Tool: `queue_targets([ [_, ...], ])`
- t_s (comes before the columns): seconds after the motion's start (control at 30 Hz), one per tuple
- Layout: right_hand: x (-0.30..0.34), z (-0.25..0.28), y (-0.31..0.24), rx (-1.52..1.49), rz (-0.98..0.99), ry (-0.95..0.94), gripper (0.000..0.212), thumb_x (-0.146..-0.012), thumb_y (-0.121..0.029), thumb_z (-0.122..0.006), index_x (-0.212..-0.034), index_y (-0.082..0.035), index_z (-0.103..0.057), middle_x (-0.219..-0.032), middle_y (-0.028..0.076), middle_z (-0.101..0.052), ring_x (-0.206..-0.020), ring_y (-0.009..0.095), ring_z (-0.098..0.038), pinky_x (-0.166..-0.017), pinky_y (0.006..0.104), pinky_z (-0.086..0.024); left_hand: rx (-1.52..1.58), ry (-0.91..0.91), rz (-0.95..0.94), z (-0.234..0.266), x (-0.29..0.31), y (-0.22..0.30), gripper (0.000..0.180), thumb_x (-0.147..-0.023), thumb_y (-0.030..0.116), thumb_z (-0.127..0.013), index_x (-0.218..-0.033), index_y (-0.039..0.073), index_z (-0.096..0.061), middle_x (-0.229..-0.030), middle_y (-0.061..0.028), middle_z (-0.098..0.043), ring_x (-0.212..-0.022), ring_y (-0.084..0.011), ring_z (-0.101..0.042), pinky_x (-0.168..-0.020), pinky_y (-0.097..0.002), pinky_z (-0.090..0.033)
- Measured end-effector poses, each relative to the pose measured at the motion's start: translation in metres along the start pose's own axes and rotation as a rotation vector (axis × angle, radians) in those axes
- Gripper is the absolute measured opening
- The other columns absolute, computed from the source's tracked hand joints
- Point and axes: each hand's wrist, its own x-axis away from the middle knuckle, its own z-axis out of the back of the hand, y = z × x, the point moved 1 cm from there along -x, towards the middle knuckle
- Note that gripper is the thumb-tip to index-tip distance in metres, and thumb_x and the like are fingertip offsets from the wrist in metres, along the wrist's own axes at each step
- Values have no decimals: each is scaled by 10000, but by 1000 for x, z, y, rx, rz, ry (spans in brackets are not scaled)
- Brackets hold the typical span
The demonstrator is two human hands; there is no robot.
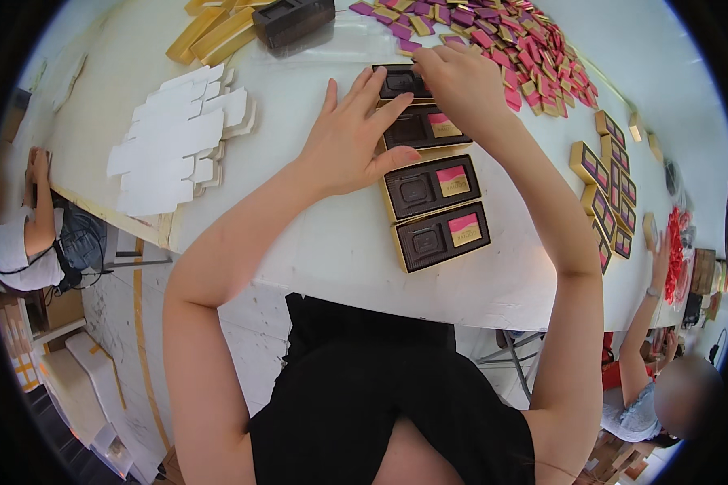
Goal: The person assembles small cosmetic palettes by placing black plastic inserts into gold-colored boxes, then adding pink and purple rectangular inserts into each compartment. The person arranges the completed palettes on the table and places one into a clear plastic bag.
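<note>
A column of gold boxes with dark brown trays (425,241) runs away from me on the white table. In the three nearest trays, a pink-and-gold flat packet (464,229) lies in the right compartment; the left compartment has nothing in it. My left hand (344,141) is open, fingers spread along the left side of the farther boxes. At the farthest box (398,83), my right hand (463,87) bends its fingers down over the tray's right part. Its fingertips are partly hidden, and I cannot make out what they hold.
A pile of pink, purple and gold packets (526,56) spreads at the back right. White flat cartons (166,141) are stacked at left, gold sleeves (222,36) and dark trays (295,20) behind. Filled boxes (615,182) stand at right. Other people work at both sides.
</note>
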Motion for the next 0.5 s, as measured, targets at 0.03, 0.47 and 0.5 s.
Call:
queue_targets([
  [0.03,-5,-4,2,15,-2,-25,106,-849,-161,-655,-921,-84,-641,-766,64,-640,-756,251,-635,-611,396,-496,-17,-12,-8,-1,0,0,687,-916,602,-514,-1434,155,-451,-1533,-228,-307,-1428,-426,-275,-1100,-672,-210],
  [0.47,-26,8,39,-1033,-636,-533,176,-887,-84,-662,-936,83,-693,-741,91,-694,-640,122,-673,-604,230,-565,-64,-61,13,1,1,-1,679,-919,570,-538,-1412,109,-468,-1529,-221,-311,-1438,-385,-270,-1094,-675,-215],
  [0.5,-27,8,39,-958,-622,-546,167,-887,-81,-659,-934,76,-696,-726,80,-686,-625,111,-661,-583,225,-553,-59,-71,19,1,1,0,665,-923,538,-555,-1428,118,-451,-1545,-209,-294,-1444,-383,-261,-1097,-670,-211],
])
